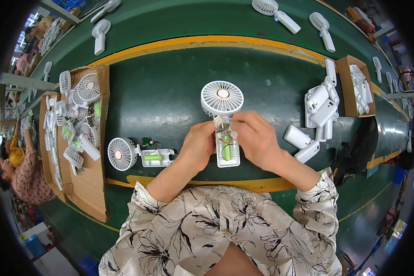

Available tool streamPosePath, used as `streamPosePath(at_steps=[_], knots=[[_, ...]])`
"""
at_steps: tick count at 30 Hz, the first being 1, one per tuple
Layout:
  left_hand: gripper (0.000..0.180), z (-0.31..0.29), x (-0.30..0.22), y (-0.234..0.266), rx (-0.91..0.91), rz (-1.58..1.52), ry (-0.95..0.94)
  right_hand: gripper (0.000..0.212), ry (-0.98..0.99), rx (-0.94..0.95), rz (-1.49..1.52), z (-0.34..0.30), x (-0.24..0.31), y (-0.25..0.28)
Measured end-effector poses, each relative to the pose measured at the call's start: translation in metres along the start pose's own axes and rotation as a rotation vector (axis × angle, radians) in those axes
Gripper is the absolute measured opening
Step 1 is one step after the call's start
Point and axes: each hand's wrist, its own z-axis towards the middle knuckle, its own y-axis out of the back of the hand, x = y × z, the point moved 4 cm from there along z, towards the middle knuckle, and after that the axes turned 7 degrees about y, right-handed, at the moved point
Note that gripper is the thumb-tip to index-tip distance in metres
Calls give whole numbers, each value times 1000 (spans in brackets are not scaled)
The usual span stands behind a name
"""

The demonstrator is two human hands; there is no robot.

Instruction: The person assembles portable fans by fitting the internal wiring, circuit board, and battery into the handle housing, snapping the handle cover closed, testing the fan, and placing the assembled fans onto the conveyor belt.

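In front of me lies a white handheld fan (222, 106), its round head pointing away from me. The back of its handle is off, baring a green battery (227, 151) and thin wires. My left hand (198, 146) grips the handle from the left, near the neck. My right hand (256, 140) is closed, its fingertips bunched over the upper part of the opened handle by a small circuit board (226, 126). What those fingertips pinch is hidden. Left of my hands lies a second opened fan (121, 154), its green battery showing and a green circuit board (147, 141) beside it.
At the left, a cardboard box (102, 184) holds several fans and parts. White handle covers (324, 113) are piled at the right, beside a smaller cardboard box (359, 113) of white parts. Several finished-looking fans (325, 33) lie on the green belt beyond a yellow edge (207, 41).
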Motion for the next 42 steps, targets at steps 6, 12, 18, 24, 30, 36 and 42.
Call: streamPosePath(at_steps=[6,12,18,24,30,36,42], knots=[[30,-6,-7,-9,79,-2,47,20,-125,108,200,10,-10,10],[32,-7,-7,-9,92,-33,55,19,-95,135,217,10,-11,8],[32,-8,-8,-7,94,-44,36,18,-97,153,220,11,-11,6],[32,-7,-7,-4,112,-39,68,17,-107,192,231,12,-11,3],[29,-6,-4,2,134,-36,52,18,-109,232,204,11,-9,2],[26,-4,0,5,127,-22,76,15,8,247,61,9,-2,-1],[24,-2,6,9,98,1,85,15,88,364,-83,7,4,-5]])
